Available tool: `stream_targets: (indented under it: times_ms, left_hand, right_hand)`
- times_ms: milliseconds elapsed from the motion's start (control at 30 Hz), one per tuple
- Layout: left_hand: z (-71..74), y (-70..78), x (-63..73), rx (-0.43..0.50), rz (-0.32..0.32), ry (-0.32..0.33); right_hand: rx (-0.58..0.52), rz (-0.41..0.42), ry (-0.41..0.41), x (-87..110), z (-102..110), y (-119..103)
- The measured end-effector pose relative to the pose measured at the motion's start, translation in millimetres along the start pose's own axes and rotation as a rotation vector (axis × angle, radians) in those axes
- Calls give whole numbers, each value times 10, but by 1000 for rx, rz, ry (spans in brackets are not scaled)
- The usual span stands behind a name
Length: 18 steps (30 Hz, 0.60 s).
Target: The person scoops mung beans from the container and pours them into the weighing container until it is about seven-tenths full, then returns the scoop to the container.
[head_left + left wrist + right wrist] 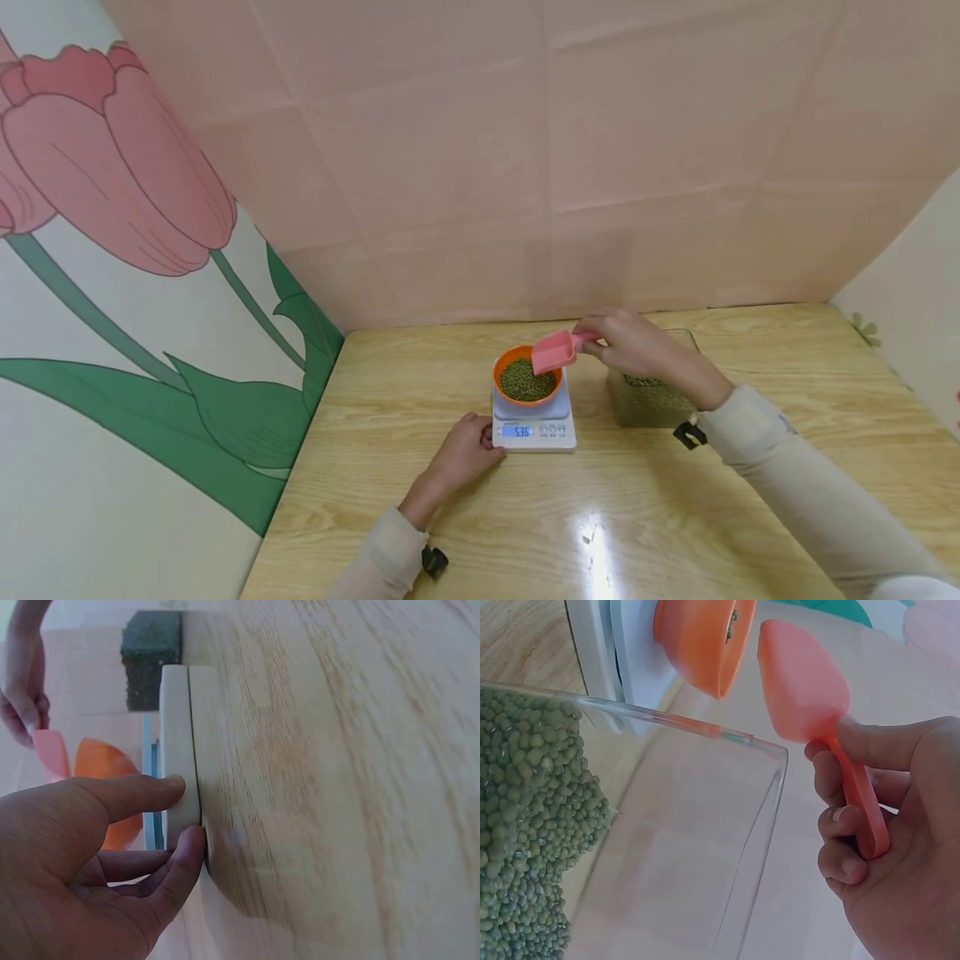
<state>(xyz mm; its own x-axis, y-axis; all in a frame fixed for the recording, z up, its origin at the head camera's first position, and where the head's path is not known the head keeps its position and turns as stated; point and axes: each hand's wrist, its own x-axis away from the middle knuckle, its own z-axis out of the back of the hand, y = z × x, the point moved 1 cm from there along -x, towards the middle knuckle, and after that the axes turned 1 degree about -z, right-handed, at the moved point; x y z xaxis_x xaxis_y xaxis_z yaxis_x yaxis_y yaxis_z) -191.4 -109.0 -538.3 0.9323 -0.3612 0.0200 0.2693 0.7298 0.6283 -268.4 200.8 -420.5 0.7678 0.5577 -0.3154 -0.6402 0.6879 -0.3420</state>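
Note:
A white kitchen scale [558,440] stands on the table, its lit display reading what looks like 536. On its platform sits an orange bowl [497,375] holding green mung beans [527,381]. My left hand [463,450] grips the scale's front left corner; the left wrist view shows the thumb and fingers against its white edge [177,712]. Over the bowl's right side, my right hand [626,340] holds a pink scoop [553,352] by its handle, the blade tilted toward the bowl. In the right wrist view the fingers curl round the scoop's handle [861,799].
Right of the scale, under my right forearm, stands a clear square container [626,408] with more mung beans [525,787]. Behind the wooden table [390,383] rises a pink-covered wall [450,167]. A wall painted with tulips [112,158] borders the left side.

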Motion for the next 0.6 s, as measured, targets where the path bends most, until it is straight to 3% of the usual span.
stream_targets:
  times_ms: [600]
  left_hand:
    - [-15,-27,-6,1,0,-1]
  right_hand:
    - [-11,-81,0,146,181,-11]
